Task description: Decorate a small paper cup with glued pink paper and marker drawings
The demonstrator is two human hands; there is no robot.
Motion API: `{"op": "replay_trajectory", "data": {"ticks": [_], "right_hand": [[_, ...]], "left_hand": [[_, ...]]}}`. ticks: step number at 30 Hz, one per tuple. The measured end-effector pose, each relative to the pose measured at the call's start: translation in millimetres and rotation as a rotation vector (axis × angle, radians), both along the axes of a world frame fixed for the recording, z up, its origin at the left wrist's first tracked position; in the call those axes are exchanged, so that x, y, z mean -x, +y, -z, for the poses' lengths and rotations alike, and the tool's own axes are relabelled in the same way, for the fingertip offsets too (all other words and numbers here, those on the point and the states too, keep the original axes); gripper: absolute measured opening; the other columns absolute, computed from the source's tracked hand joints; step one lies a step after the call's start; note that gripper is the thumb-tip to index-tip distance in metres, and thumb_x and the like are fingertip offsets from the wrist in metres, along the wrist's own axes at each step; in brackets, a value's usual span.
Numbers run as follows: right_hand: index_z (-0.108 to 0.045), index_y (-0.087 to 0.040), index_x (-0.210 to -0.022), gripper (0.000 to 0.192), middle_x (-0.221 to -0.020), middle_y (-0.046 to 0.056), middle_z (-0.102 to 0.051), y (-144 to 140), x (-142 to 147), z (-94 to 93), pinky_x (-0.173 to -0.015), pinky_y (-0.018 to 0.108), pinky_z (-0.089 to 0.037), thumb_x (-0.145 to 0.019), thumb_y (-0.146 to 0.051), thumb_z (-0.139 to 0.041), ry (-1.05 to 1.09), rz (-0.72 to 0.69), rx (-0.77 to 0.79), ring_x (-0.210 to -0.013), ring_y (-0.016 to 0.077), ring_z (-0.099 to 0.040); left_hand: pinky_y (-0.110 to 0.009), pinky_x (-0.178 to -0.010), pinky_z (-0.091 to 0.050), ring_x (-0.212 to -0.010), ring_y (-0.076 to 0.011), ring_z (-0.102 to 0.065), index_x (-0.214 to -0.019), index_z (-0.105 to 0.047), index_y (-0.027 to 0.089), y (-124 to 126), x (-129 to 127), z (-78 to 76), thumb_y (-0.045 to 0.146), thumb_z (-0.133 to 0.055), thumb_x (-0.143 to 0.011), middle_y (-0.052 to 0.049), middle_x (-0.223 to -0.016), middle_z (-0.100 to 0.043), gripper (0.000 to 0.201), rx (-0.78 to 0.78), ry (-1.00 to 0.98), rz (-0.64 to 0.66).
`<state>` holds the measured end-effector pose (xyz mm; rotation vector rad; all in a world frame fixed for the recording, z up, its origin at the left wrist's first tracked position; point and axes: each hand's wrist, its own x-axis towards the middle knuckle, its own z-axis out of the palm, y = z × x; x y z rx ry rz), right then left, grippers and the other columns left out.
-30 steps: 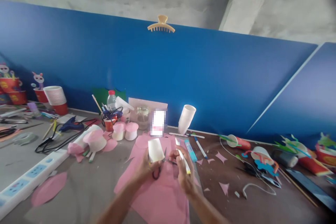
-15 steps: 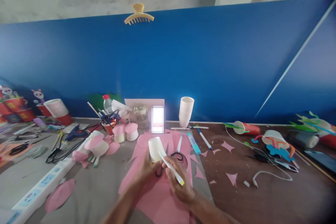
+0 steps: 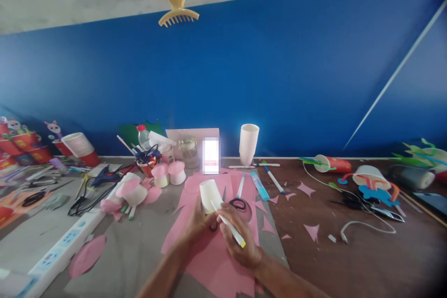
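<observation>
My left hand (image 3: 198, 222) holds a small white paper cup (image 3: 210, 195), upside down and tilted, over a sheet of pink paper (image 3: 216, 247). In my right hand (image 3: 240, 242) is a white marker with a yellow end (image 3: 228, 224), its tip touching the side of the cup. Black-handled scissors (image 3: 237, 202) lie on the pink paper just behind my hands.
A stack of white cups (image 3: 248, 143), pens (image 3: 273, 179) and pink scraps (image 3: 312, 232) lie to the right. Pink-topped cup crafts (image 3: 171, 172), a glue gun (image 3: 101, 177), a power strip (image 3: 66, 242) and red cups (image 3: 78, 146) sit to the left. A blue partition (image 3: 279, 79) stands behind the table.
My right hand turned the marker from pointing up and away to pressing its tip against the cup. The view shifted slightly; the cup stayed in my left hand.
</observation>
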<state>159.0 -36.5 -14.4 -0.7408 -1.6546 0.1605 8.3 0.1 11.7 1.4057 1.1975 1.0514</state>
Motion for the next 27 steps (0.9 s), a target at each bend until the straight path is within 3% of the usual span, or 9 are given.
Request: {"op": "replay_trajectory", "data": {"ticks": [7,13,22,27], "right_hand": [[-0.06,-0.025,-0.127,0.032,-0.097,0.007,-0.076,1,-1,-3.3,-0.09,0.04,-0.063,-0.097,-0.019,-0.051,0.005,0.004,0.02,-0.104,0.0262,-0.073],[-0.058,-0.031,-0.132,0.036,-0.098,0.005,-0.075,1,-1,-2.0,-0.092,0.043,-0.062,-0.098,-0.02,-0.051,0.002,-0.017,0.057,-0.105,0.0279,-0.072],[-0.06,-0.028,-0.132,0.033,-0.094,0.007,-0.076,-2,-1,-3.7,-0.093,0.045,-0.062,-0.1,-0.023,-0.051,0.022,-0.068,0.058,-0.11,0.0294,-0.071],[-0.059,-0.027,-0.131,0.031,-0.098,0.007,-0.076,-1,-2,-3.5,-0.093,0.041,-0.062,-0.102,-0.023,-0.049,0.022,-0.024,0.031,-0.109,0.0273,-0.072]], "left_hand": [[-0.025,-0.058,-0.045,-0.061,-0.0148,-0.054,-0.097,-0.051,0.021,-3,-1,-4.3,0.04,-0.071,-0.075,0.004,-0.07,-0.06,0.035,-0.011,0.02,0.031],[-0.025,-0.057,-0.043,-0.063,-0.0144,-0.053,-0.097,-0.052,0.02,-7,-5,-8.6,0.037,-0.073,-0.074,0.004,-0.075,-0.058,0.035,0.025,-0.008,-0.024],[-0.023,-0.06,-0.043,-0.066,-0.0127,-0.052,-0.098,-0.053,0.02,-8,-7,-10.3,0.039,-0.075,-0.073,0.004,-0.075,-0.058,0.038,0.012,-0.086,0.014],[-0.024,-0.059,-0.044,-0.067,-0.0139,-0.054,-0.099,-0.054,0.02,-12,-7,-15.1,0.038,-0.074,-0.075,0.002,-0.078,-0.061,0.036,0.004,-0.066,-0.002]]}}
